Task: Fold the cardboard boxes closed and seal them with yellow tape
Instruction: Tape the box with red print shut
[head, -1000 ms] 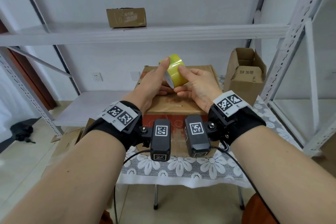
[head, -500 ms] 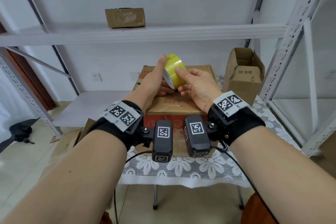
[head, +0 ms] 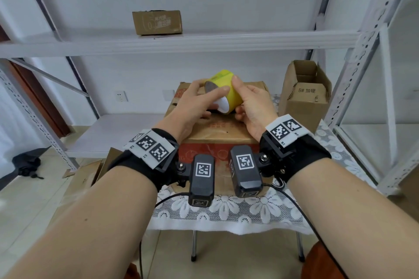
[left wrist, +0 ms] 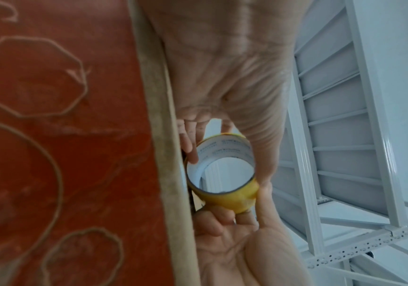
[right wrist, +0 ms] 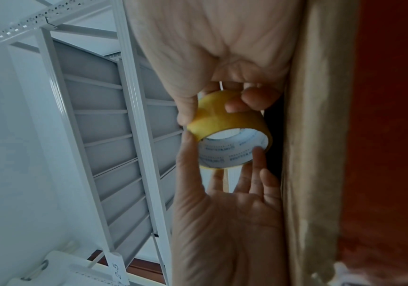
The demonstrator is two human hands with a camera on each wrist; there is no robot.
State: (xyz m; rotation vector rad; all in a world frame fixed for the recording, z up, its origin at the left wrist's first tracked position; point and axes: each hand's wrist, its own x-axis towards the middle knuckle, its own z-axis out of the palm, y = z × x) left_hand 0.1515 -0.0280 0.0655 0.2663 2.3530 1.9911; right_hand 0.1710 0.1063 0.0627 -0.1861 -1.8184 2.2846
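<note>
Both hands grip the tape (head: 223, 90) just above the closed box (head: 217, 129), and the roll has turned since a moment ago. The left hand (head: 192, 106) and right hand (head: 251, 104) curl round it; likely hunting the tape's end, so sealing hasn't begun

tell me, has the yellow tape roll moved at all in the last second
Yes. Against the closed cardboard box under it, the yellow tape roll has tipped: its open core now faces down toward the camera, and the left hand index finger crosses its front.

Soft, even daylight fills the head view, with wide-angle bending at the edges; both wrist views are dimmer, bluish, and blurred up close.
</note>
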